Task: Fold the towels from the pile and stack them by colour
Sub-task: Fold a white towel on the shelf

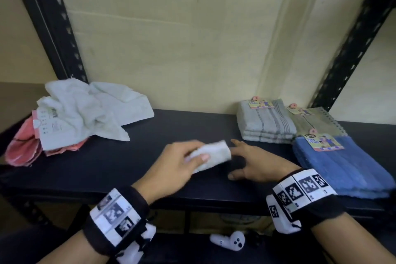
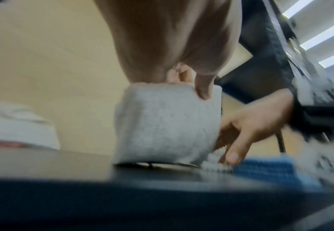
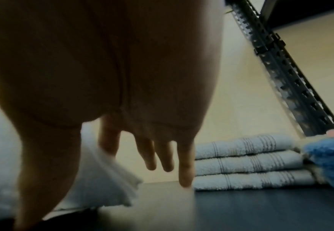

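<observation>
The small folded white terry towel is gripped in the left hand just above the dark desk, thumb curled over its thick, compact fold. The right hand is spread beside it, fingers straight. The head view alone shows the crumpled white-and-pink towel pile far left; the right wrist view shows three layers in the grey striped towel stack.

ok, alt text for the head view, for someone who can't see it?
A person's left hand grips a small folded white towel over a dark shelf, right hand open beside it. Unfolded white and pink towels lie far left; folded grey and blue stacks sit right.
</observation>
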